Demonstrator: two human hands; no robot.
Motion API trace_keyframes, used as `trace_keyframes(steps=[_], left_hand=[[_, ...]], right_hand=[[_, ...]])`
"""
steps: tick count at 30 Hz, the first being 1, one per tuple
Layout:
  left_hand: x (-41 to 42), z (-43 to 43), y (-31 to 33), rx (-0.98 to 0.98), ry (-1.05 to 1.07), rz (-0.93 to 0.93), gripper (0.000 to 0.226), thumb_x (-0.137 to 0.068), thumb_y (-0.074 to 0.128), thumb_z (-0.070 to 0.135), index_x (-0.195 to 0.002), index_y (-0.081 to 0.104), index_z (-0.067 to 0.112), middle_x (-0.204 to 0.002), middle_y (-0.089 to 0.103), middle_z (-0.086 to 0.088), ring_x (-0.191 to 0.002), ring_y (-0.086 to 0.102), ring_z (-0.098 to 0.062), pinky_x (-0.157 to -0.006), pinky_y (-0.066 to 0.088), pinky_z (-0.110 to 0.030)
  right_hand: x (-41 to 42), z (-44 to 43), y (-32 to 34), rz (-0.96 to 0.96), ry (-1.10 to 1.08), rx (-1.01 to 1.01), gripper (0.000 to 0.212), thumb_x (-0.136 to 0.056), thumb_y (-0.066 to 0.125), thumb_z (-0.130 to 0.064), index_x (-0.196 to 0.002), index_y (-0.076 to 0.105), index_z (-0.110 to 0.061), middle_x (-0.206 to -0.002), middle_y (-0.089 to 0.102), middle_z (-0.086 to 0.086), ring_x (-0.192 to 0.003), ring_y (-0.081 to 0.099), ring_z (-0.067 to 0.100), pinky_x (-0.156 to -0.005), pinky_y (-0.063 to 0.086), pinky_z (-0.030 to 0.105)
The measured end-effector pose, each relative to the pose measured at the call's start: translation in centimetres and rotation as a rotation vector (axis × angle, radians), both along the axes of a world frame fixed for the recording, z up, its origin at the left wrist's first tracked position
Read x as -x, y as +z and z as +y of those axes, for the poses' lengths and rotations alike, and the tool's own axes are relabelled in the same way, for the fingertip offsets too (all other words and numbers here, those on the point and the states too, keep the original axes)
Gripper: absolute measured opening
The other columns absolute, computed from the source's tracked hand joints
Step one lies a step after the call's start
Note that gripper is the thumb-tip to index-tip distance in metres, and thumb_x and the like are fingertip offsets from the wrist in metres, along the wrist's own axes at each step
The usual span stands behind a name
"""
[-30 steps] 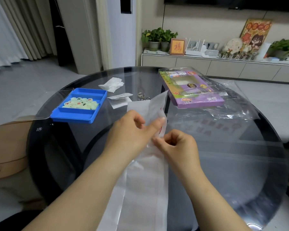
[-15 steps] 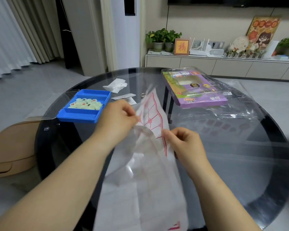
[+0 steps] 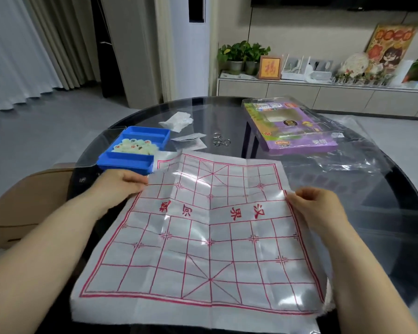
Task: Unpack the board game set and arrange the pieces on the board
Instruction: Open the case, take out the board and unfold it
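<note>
A thin white sheet board (image 3: 210, 237) with a red grid and red characters is spread open over the near part of the round glass table (image 3: 384, 227), still creased along its folds. My left hand (image 3: 121, 184) pinches its left edge and my right hand (image 3: 316, 206) pinches its right edge. Behind my left hand a blue tray (image 3: 126, 162) holds several pale round pieces (image 3: 136, 147) with red and dark marks.
The purple game box (image 3: 297, 131) lies at the far right on clear plastic wrap (image 3: 348, 162). A crumpled white wrapper (image 3: 179, 120), small paper slips (image 3: 191, 141) and a metal ring puzzle (image 3: 219, 139) lie at the table's far middle. A tan chair (image 3: 27, 203) stands left.
The folded sheet has been pulled fully open into a flat board. My hands have moved apart to its left and right edges.
</note>
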State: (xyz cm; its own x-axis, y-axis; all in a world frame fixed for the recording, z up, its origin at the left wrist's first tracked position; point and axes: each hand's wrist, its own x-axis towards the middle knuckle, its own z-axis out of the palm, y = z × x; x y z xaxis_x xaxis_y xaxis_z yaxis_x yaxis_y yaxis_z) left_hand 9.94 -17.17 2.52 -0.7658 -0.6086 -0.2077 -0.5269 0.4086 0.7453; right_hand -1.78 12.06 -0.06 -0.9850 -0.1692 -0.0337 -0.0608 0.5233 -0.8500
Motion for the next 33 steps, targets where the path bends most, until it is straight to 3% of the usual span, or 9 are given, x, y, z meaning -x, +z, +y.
trace_keyframes(steps=[3,6,11,13,15,17,21,25,33], left_hand=[[-1.0,1.1,0.7,0.249,-0.075,-0.035,0.021,-0.091,0.05,0.014,-0.107,0.061,0.021,-0.113,0.055,0.002,-0.106,0.047,-0.014,-0.083,0.039,-0.025],[-4.1,3.0,0.7,0.396,-0.216,-0.047,0.039,-0.094,0.043,0.022,-0.132,0.042,0.028,-0.144,0.032,0.006,-0.133,0.029,-0.012,-0.106,0.026,-0.028],[-7.3,7.7,-3.4,0.552,-0.456,-0.239,0.053,-0.097,0.02,0.043,-0.144,-0.002,0.032,-0.153,-0.009,0.01,-0.141,-0.006,-0.009,-0.113,-0.004,-0.025],[-6.6,9.0,-4.8,0.61,-0.446,-0.277,0.064,-0.087,-0.003,0.056,-0.144,-0.009,0.029,-0.153,-0.018,0.006,-0.14,-0.015,-0.01,-0.112,-0.011,-0.028],[-6.1,9.7,-5.5,0.683,-0.433,-0.268,0.09,-0.059,-0.023,0.054,-0.144,-0.009,0.028,-0.153,-0.018,0.005,-0.14,-0.016,-0.01,-0.112,-0.012,-0.029],[-5.8,10.0,-5.7,0.716,-0.406,-0.272,0.078,-0.071,-0.019,0.052,-0.144,-0.009,0.028,-0.153,-0.017,0.004,-0.141,-0.015,-0.01,-0.112,-0.012,-0.029],[-5.8,10.0,-5.0,0.688,-0.406,-0.278,0.051,-0.098,0.011,0.037,-0.144,-0.01,0.027,-0.153,-0.016,0.004,-0.141,-0.016,-0.011,-0.113,-0.011,-0.03],[-6.1,8.7,-4.8,0.648,-0.388,-0.302,0.058,-0.094,0.013,0.05,-0.143,-0.012,0.03,-0.153,-0.017,0.004,-0.14,-0.017,-0.012,-0.113,-0.011,-0.031],[-6.2,7.2,-4.3,0.644,-0.351,-0.368,0.062,-0.095,0.013,0.049,-0.144,-0.012,0.021,-0.154,-0.015,0.001,-0.141,-0.015,-0.013,-0.113,-0.01,-0.032]], right_hand=[[0.2,0.0,-0.1,0.031,-0.049,-0.135,0.011,-0.085,0.058,-0.014,-0.09,0.062,-0.006,-0.077,0.061,0.007,-0.08,0.059,0.026,-0.069,0.043,0.025],[-0.3,0.0,0.1,0.135,-0.094,-0.366,0.047,-0.087,0.055,-0.014,-0.131,0.042,-0.006,-0.127,0.051,0.016,-0.119,0.043,0.036,-0.097,0.033,0.038],[-5.6,-2.7,2.1,0.426,0.192,-0.438,0.047,-0.093,0.045,-0.014,-0.139,0.034,-0.013,-0.15,0.026,0.007,-0.138,0.022,0.025,-0.111,0.017,0.031],[-9.5,-5.7,0.8,0.402,0.402,-0.499,0.044,-0.095,0.038,-0.017,-0.138,0.035,-0.015,-0.152,0.023,0.006,-0.139,0.024,0.018,-0.112,0.02,0.027],[-12.6,-8.0,-1.5,0.439,0.486,-0.578,0.041,-0.083,0.036,-0.022,-0.113,0.063,-0.013,-0.125,0.059,0.013,-0.114,0.059,0.02,-0.093,0.047,0.03],[-13.1,-8.7,-3.2,0.363,0.525,-0.598,0.047,-0.087,0.026,-0.028,-0.087,0.073,-0.021,-0.097,0.073,0.0,-0.088,0.07,0.013,-0.073,0.055,0.028],[-11.6,-7.1,-2.9,0.359,0.52,-0.722,0.093,-0.078,-0.021,-0.06,-0.135,0.042,-0.021,-0.148,0.034,0.004,-0.137,0.031,0.017,-0.113,0.023,0.035],[-8.6,-2.7,-2.5,0.265,0.445,-0.801,0.102,-0.053,-0.016,-0.066,-0.146,0.003,-0.028,-0.156,-0.008,-0.005,-0.144,-0.008,0.013,-0.115,-0.007,0.032],[-6.2,1.7,-0.7,0.133,0.31,-0.792,0.054,-0.095,0.032,-0.041,-0.141,0.025,-0.013,-0.152,0.02,0.001,-0.141,0.014,0.018,-0.115,0.008,0.033]])
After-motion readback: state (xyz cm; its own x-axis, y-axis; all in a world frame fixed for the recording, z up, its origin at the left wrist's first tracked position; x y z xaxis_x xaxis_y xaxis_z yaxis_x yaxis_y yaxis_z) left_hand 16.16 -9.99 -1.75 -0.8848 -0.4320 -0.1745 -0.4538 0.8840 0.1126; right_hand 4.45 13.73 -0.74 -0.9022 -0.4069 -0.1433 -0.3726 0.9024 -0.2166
